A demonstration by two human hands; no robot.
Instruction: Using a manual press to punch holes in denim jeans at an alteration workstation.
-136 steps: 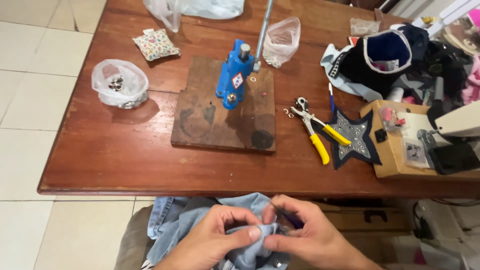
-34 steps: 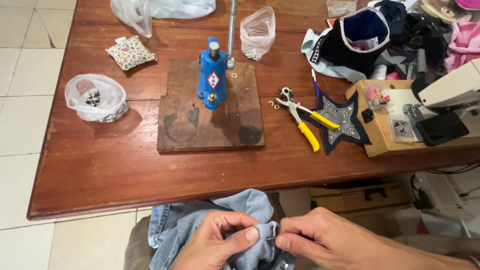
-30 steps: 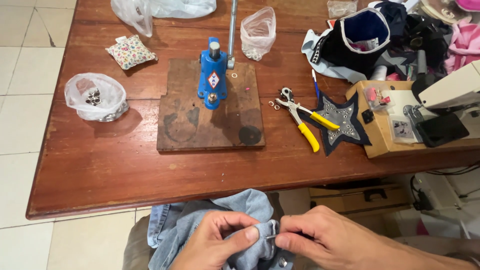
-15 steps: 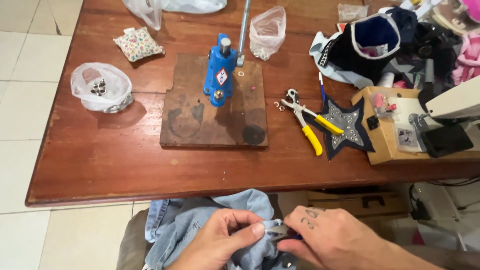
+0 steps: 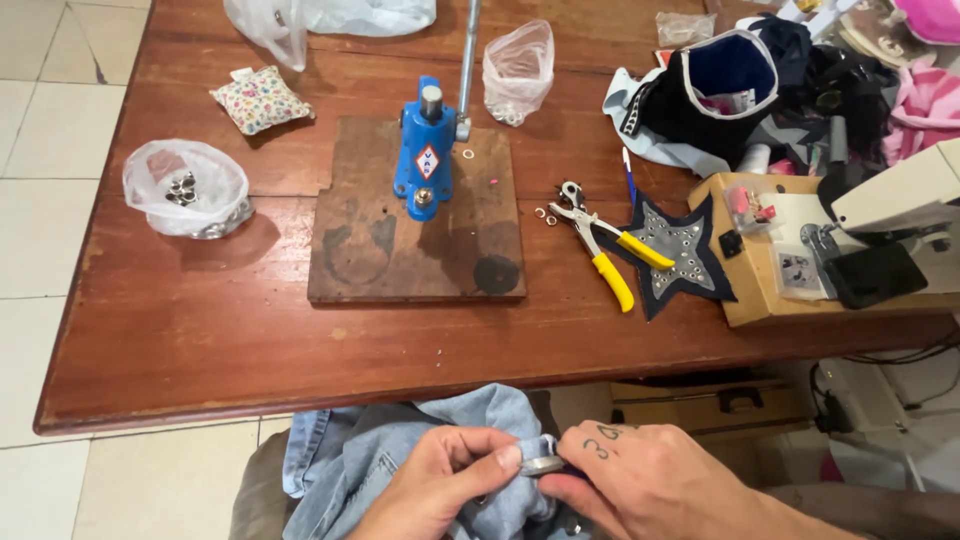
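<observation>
Press [image 5: 425, 150] on board [image 5: 415, 235]; pliers [image 5: 600, 245] right, bag [image 5: 185, 190] left.

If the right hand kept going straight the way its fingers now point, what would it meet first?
Probably the left hand: the right hand points leftward, both already pinching a small metal piece against the denim garment.

- Evenly and softly lit, bright enough throughout, with no hard highlights.
- Faint sheen across the polished wooden table [image 5: 200, 330], strongest toward the far edge.
- Soft shadow thrown down and right from the plastic bag of metal parts [image 5: 185, 188]; short shadow beside the blue press [image 5: 425, 150].
- Mild glare on the white floor tiles [image 5: 40, 150] at left.
- Slight wide-angle bending of the table edges near the frame borders.
- Sharp at centre; some blur on the left hand [image 5: 445, 485] and right hand [image 5: 650, 480] at the bottom edge.
</observation>
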